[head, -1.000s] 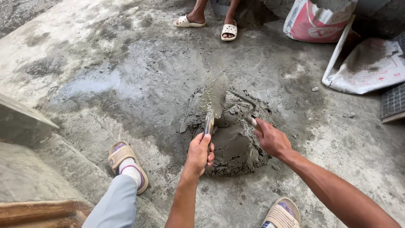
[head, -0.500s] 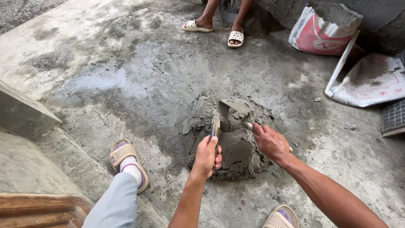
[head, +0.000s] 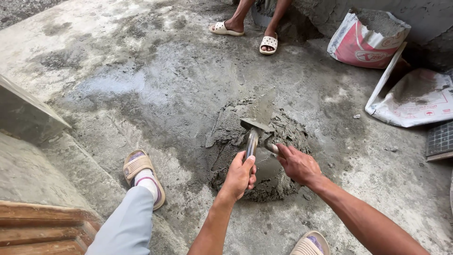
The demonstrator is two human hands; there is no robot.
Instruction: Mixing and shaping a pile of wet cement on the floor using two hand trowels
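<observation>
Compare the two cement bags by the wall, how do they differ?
The red and white bag stands upright against the wall, while the white bag lies flat on the ground. The red and white bag is open at the top and full of grey powder; the white bag looks flattened, with grey dust spread over its face. The red and white bag sits farther from the mortar pile. Both are dusty sacks.

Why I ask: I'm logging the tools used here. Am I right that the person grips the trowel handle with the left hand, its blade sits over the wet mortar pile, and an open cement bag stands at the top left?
Not quite: the open cement bag stands at the top right, as the head view shows. The left hand does grip the trowel handle, with the blade over the wet mortar pile.
</observation>
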